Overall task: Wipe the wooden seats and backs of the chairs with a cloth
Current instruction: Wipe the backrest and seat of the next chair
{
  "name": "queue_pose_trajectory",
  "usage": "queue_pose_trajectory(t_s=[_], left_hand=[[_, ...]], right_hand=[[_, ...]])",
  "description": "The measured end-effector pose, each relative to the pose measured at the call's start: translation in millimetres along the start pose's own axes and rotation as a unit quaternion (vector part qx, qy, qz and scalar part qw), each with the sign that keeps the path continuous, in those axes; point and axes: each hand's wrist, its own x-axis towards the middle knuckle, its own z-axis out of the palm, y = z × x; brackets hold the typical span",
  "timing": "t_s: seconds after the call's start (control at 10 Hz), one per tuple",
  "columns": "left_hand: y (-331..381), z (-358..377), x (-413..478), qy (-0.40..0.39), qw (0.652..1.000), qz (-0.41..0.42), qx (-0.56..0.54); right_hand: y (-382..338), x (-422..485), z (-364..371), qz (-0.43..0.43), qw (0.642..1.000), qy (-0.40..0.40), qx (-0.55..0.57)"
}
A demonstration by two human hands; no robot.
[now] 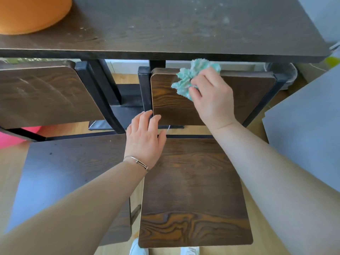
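Head view: two chairs (195, 190) (73, 172), one cloth (193, 76).

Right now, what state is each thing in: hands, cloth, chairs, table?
right chair back: upright.
cloth: bunched, pressed on the right chair back near its top.
right hand: grips the cloth.
left hand: open, by the right chair back's lower left corner.
left chair: touched by neither hand.
table: top speckled with pale marks.

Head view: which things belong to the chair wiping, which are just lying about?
Job: teal cloth, gripped by right hand against the right chair back; right chair seat, left hand at its rear corner; left chair back; left chair seat.
Lying about: dark table; orange round object on it; grey board at right; pink object at left.
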Motion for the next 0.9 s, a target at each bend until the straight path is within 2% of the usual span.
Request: queue_pose_trajectory(t_s=[0.1,0.2,0.3,0.4,0.5,0.6,0.7,0.8,0.9], left_hand=[[9.0,6.2,6.3,-0.007,1.0,-0.003,-0.008],[12.1,17.0,3.9,-0.008,1.0,-0.005,-0.019],[11.7,28.8,-3.6,-0.012,1.0,-0.009,-0.023],[9.3,37.5,-10.5,-0.026,0.999,-0.016,-0.018],[14.2,37.8,-12.5,-0.031,0.999,-0.021,-0.01],[28.6,28.8,-7.1,-0.039,0.999,-0.029,-0.008],[48.9,16.4,2.9,-0.032,0.999,-0.02,-0.015],[70.2,8.6,16.7,-0.024,1.0,-0.01,-0.017],[82.6,7.4,26.3,-0.019,1.0,-0.003,-0.02]], right_hand=[[16.9,-38.0,13.0,0.01,0.997,-0.075,0.006],[33.6,-90.2,37.7,0.027,0.982,-0.186,0.011],[39.7,-111.6,48.1,0.065,0.968,-0.24,-0.034],[45.6,-114.2,49.5,0.012,0.969,-0.246,-0.006],[48.2,-98.1,31.9,0.043,0.967,-0.251,-0.009],[53.1,-58.3,-4.8,0.018,0.99,-0.137,0.006],[63.8,-23.1,-38.2,0.015,0.998,-0.053,-0.004],[72.3,-11.4,-48.9,-0.009,0.999,-0.029,-0.013],[83.5,-27.4,-38.2,-0.052,0.996,-0.064,-0.016]])
